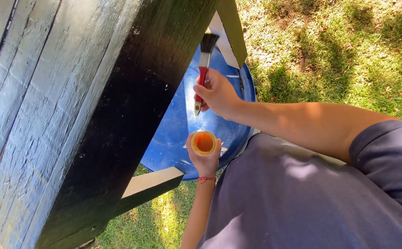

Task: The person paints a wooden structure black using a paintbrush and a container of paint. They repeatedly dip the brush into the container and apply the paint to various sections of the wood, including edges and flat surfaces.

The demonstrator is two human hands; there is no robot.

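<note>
A paintbrush with a red handle, a metal band and dark bristles is held upright near the centre of the view, bristles pointing up toward the dark edge of a large wooden structure. The person's right hand is closed around the red handle, fingers wrapped tight, with the handle's end poking out below the fist. The right forearm reaches in from the right side of the view.

Just below it, the left hand is curled around a small round cup, gripping it from underneath so the open top faces up. The inside of the cup looks orange. A thin red string bracelet circles the left wrist. The cup sits close under the brush hand but does not touch it.

Behind both hands lies a big blue round tub, its surface marked with pale smears. To the left, filling much of the view, is the wooden structure: weathered grey-blue boards on the far left and a glossy black plank beside them. Pale unpainted beams jut from beneath it, crossing over the tub.

The person's dark grey shirt fills the lower right. Sunlit green grass with scattered dry leaves covers the ground beyond.
</note>
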